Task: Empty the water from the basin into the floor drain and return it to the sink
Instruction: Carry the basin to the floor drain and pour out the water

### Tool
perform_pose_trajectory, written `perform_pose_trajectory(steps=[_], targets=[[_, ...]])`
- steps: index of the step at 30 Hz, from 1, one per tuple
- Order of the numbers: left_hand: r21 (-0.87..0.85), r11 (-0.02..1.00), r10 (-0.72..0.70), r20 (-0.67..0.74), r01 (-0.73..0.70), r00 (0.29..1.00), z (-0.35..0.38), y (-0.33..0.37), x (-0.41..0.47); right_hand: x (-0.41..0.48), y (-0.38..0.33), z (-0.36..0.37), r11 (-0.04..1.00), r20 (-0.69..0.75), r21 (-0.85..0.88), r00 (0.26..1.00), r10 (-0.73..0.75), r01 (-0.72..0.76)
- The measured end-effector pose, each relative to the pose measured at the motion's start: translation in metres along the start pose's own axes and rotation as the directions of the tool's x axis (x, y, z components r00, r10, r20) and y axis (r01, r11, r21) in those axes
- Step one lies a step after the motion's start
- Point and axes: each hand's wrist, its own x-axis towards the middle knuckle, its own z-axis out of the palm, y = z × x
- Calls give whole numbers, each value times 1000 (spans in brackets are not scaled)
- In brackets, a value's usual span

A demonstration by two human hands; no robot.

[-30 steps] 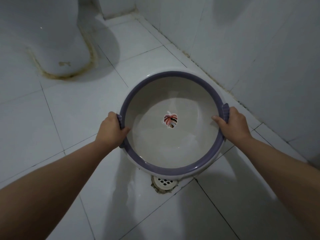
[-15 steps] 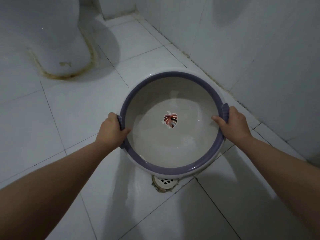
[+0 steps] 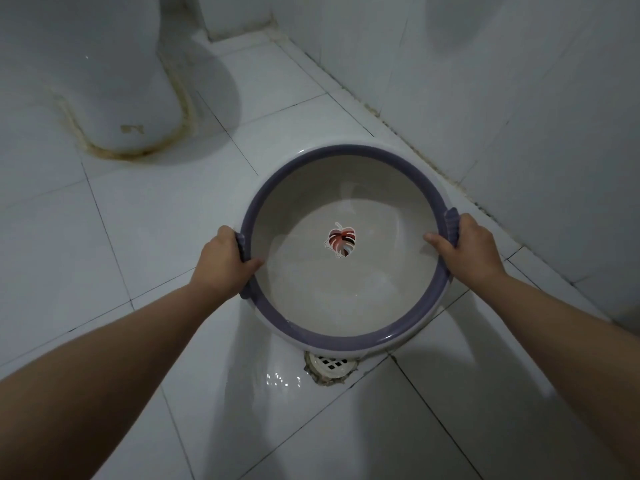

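Note:
A round white basin (image 3: 311, 299) with a purple rim and a leaf picture on its bottom hangs above the tiled floor, tilted towards me. Shallow water lies in its near half. My left hand (image 3: 223, 258) grips the left rim handle and my right hand (image 3: 465, 249) grips the right rim handle. Just below the basin's near edge sits the white floor drain (image 3: 330, 367), half hidden by the basin. A wet, shiny patch (image 3: 280, 379) lies on the tile left of the drain.
The base of a white toilet (image 3: 114, 98) stands at the far left with a stained seal around it. A white tiled wall (image 3: 502, 98) runs along the right, close to the basin. White floor tiles (image 3: 86, 244) spread to the left.
The basin has tipped a little more towards me and water has gathered at its near side. A wet sheen now shows on the tile beside the drain.

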Motion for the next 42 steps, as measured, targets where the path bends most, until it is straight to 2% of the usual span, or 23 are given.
perform_pose_trajectory(steps=[42], targets=[[-1,1000,31,-45,-31,999,-1,1,-5,-5,2,-1,999,-25,13,999,-35,35]])
